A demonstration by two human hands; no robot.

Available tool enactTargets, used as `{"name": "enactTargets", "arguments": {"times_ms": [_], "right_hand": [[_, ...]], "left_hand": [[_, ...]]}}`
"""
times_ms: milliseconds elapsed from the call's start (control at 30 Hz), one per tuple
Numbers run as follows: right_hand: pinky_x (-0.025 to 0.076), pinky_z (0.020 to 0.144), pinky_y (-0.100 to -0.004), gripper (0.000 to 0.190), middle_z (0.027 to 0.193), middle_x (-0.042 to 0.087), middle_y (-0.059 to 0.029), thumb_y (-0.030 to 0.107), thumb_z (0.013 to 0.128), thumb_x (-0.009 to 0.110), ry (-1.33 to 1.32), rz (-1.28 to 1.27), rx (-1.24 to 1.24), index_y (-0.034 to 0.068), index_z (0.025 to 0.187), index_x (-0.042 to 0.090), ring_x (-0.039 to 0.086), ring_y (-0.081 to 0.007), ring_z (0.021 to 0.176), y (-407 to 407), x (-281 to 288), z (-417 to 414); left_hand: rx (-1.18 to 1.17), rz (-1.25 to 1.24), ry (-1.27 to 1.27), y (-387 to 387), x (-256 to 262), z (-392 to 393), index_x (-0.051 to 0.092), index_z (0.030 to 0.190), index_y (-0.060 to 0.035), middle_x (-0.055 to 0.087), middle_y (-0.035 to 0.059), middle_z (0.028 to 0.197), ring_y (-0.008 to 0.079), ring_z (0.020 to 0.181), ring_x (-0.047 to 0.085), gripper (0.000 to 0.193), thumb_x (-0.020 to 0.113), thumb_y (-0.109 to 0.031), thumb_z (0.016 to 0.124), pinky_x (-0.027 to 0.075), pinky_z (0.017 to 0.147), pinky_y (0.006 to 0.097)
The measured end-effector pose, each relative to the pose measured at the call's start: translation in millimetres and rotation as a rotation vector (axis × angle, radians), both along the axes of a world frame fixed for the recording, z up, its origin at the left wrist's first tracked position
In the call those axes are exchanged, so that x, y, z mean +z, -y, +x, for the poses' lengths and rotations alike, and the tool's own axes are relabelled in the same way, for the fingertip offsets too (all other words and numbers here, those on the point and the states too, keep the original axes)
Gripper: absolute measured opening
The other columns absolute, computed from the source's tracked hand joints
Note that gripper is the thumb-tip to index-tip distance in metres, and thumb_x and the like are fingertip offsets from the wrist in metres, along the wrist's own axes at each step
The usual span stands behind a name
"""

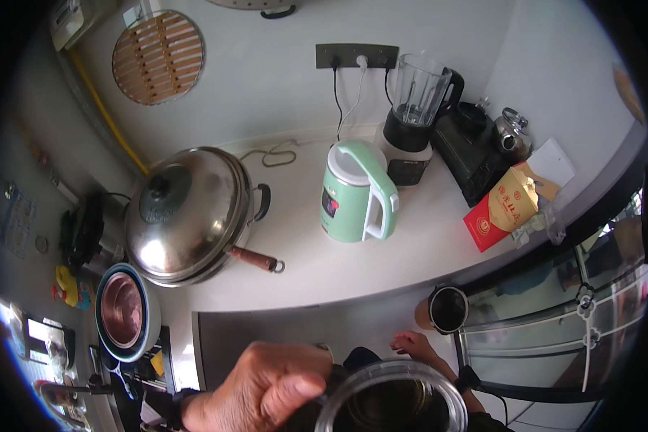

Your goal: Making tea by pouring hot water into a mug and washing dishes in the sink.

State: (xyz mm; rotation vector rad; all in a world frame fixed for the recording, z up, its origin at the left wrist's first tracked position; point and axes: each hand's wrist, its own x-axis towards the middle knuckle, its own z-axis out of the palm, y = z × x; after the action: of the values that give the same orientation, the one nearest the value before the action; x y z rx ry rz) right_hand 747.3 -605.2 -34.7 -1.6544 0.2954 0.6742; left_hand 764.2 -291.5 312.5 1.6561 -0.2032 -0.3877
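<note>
My left hand [272,386] is closed in a fist at the bottom centre, beside the rim of a clear round jug [391,372]. It appears to grip the jug's handle, which the fingers mostly hide. The jug's inside looks dark and its lower part is cut off by the picture's edge. My right hand [416,345] hangs lower, beyond the jug, with its fingers loosely spread and nothing visible in them. Ahead on the white counter [297,259] stands a mint-green electric kettle [351,200], its lid shut and its handle to the right.
Left on the counter is a large lidded steel wok [186,216], with nested basins [123,310] nearer. Behind the kettle stands a blender [413,119]; right of it are a black appliance [464,146] and a red-gold carton [502,208]. A bin [448,309] stands below, beside a glass-fronted cabinet [540,324].
</note>
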Motion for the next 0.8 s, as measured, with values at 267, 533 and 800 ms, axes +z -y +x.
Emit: {"name": "enactTargets", "arguments": {"times_ms": [267,533,800], "right_hand": [[0.052,0.072,-0.0295,0.029,0.091,0.064,-0.0119,0.015,0.082,0.058,-0.064,0.065,0.000,-0.003,0.104,0.055,0.063,-0.0181,0.084,37.1,-25.0,30.9],[0.052,0.073,-0.0286,0.024,0.091,0.064,-0.0117,0.009,0.083,0.057,0.065,-0.006,0.173,-0.003,0.103,0.056,0.063,-0.0180,0.085,79.4,-3.1,106.4],[0.051,0.068,-0.0272,0.024,0.089,0.064,-0.0126,0.012,0.086,0.053,0.183,0.039,0.225,-0.004,0.105,0.054,0.063,-0.0165,0.079,104.3,-0.2,159.1]], "left_hand": [[-0.059,-0.121,0.175,25.4,6.5,24.5,0.034,0.060,0.0011,0.028,0.0076,0.056,0.0203,0.050,0.029,0.063,0.039,-0.056,0.088,0.024,0.048,0.0337],[0.145,-0.143,0.134,63.2,7.2,34.0,0.040,0.063,0.0019,0.035,0.0058,0.057,0.0153,0.053,0.033,0.060,0.043,-0.053,0.087,0.027,0.049,0.0322],[0.541,0.215,-0.009,75.3,-62.9,65.1,0.057,0.072,0.0027,0.044,0.0018,0.050,0.0080,0.041,0.040,0.068,0.030,-0.058,0.090,0.031,0.041,0.0237]]}}
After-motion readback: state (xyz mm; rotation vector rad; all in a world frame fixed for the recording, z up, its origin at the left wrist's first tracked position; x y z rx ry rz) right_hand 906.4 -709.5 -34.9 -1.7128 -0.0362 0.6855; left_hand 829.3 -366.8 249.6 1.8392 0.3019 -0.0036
